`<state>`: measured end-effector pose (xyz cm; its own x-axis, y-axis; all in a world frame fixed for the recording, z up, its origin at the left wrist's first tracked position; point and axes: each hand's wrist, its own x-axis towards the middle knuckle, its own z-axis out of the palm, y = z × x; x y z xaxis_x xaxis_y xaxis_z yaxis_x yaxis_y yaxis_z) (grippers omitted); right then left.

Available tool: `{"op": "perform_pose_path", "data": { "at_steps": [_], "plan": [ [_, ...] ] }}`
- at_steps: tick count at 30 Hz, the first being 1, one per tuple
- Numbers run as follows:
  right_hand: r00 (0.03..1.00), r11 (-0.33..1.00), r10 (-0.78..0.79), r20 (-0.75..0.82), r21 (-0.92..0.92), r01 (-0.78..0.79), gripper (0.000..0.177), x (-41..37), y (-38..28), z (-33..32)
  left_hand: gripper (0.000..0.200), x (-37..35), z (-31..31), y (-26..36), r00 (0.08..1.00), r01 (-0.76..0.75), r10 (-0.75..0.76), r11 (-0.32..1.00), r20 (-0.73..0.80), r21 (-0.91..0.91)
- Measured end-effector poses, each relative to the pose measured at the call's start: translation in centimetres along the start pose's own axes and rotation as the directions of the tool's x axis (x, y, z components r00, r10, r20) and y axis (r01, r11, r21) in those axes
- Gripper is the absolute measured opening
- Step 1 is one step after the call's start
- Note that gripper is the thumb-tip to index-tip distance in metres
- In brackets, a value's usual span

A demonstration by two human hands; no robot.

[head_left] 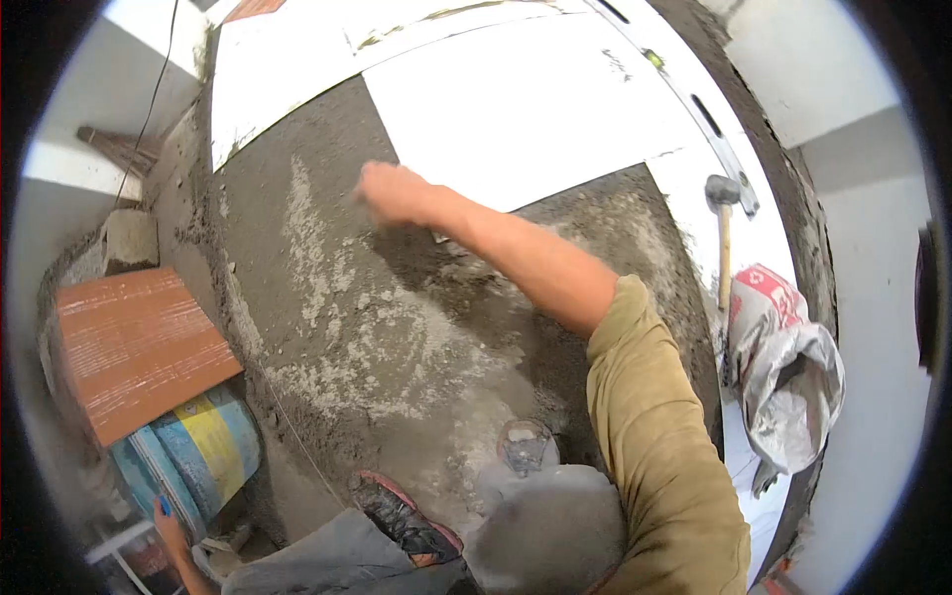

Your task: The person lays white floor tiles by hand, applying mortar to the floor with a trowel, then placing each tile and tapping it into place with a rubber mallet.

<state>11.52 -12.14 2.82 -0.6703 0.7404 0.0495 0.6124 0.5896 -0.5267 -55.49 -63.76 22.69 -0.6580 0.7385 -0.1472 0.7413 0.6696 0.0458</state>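
My right hand (392,194) is stretched out over the grey mortar bed (327,228), close to the edge of a white tile (516,109). Its fingers are curled together and blurred; anything inside them is hidden. Pale powder lies in streaks on the mortar below and left of it. At the lower left, my left hand (172,534) is beside a blue and yellow bucket (210,451) lying on its side. A small blue thing shows at its fingertips, too small to name.
A brown tile (144,347) leans over the bucket, near a concrete block (130,240). On the right are a mallet (724,218), a long level (699,114) and an open white sack (788,387). My shoe (407,521) rests on the mortar. A thin string crosses the left side.
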Motion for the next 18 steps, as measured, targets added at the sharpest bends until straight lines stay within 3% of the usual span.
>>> {"op": "perform_pose_path", "data": {
  "at_steps": [2, 4, 5, 6, 7, 8, 10, 11, 12, 13, 14, 15, 17, 18],
  "plan": [
    [0.998, 0.993, 0.045, 0.048, -0.109, -0.040, 0.024, -3.5, -1.5, -0.8, 0.055, 0.3, -0.3, 1.7, 1.000, 0.002, -0.003, 0.998, 0.018, 0.061],
    [0.991, 0.994, 0.067, -0.112, -0.083, -0.076, 0.023, -6.7, -0.3, -1.3, 0.055, 0.5, -0.4, 2.3, 0.996, -0.025, 0.029, 0.998, 0.086, -0.050],
    [0.974, 0.966, 0.228, -0.010, -0.126, -0.228, 0.023, -7.8, 0.1, -3.9, 0.055, 1.0, 0.0, 1.3, 0.993, -0.054, 0.058, 0.998, 0.098, -0.044],
    [0.945, 0.966, 0.219, -0.243, -0.081, -0.245, 0.024, -9.3, 3.9, -2.8, 0.054, 1.7, 0.6, 0.0, 1.000, 0.002, -0.003, 0.996, 0.019, 0.091],
    [0.850, 0.921, 0.365, -0.381, 0.015, -0.389, 0.027, -11.4, 7.4, -3.5, 0.054, 2.5, 1.0, -0.4, 0.996, 0.073, -0.058, 0.974, -0.073, 0.217],
    [0.709, 0.842, 0.497, -0.500, 0.079, -0.534, 0.031, -14.0, 10.6, -4.7, 0.054, 2.5, 1.0, 0.2, 0.997, 0.058, -0.044, 0.973, -0.070, 0.225],
    [0.512, 0.669, 0.683, -0.521, 0.164, -0.725, 0.041, -21.2, 15.0, -9.0, 0.052, 1.7, 1.2, 0.8, 0.989, 0.084, -0.074, 0.994, -0.127, 0.073],
    [0.554, 0.637, 0.614, -0.562, -0.063, -0.769, 0.044, -24.3, 19.1, -9.7, 0.052, 1.8, 1.2, 0.5, 0.992, 0.063, -0.056, 0.997, -0.117, 0.052],
    [0.504, 0.589, 0.671, -0.544, -0.023, -0.808, 0.041, -26.7, 21.4, -10.4, 0.052, 1.6, 1.1, 1.1, 0.992, 0.062, -0.055, 0.996, -0.114, 0.059],
    [0.587, 0.630, 0.577, -0.568, -0.148, -0.763, 0.046, -29.6, 24.5, -10.0, 0.052, 1.3, 1.0, 2.0, 0.989, 0.098, -0.086, 0.990, -0.117, 0.099],
    [0.666, 0.735, 0.481, -0.570, -0.153, -0.661, 0.041, -31.3, 25.7, -10.5, 0.053, 1.1, 0.9, 2.5, 0.985, 0.135, -0.119, 0.981, -0.122, 0.136],
    [0.670, 0.746, 0.499, -0.549, -0.120, -0.654, 0.040, -31.6, 25.6, -10.9, 0.053, 1.5, 0.8, 1.9, 0.986, 0.136, -0.120, 0.981, -0.117, 0.141],
    [0.680, 0.759, 0.516, -0.521, -0.090, -0.645, 0.038, -31.9, 25.6, -11.8, 0.055, 2.3, 0.7, -0.8, 0.987, 0.158, -0.159, 0.985, -0.019, -0.073],
    [0.634, 0.749, 0.572, -0.520, 0.017, -0.662, 0.039, -32.0, 25.6, -12.0, 0.055, 2.2, 0.6, -0.5, 0.987, 0.161, -0.163, 0.984, -0.017, -0.070]
  ]
}}
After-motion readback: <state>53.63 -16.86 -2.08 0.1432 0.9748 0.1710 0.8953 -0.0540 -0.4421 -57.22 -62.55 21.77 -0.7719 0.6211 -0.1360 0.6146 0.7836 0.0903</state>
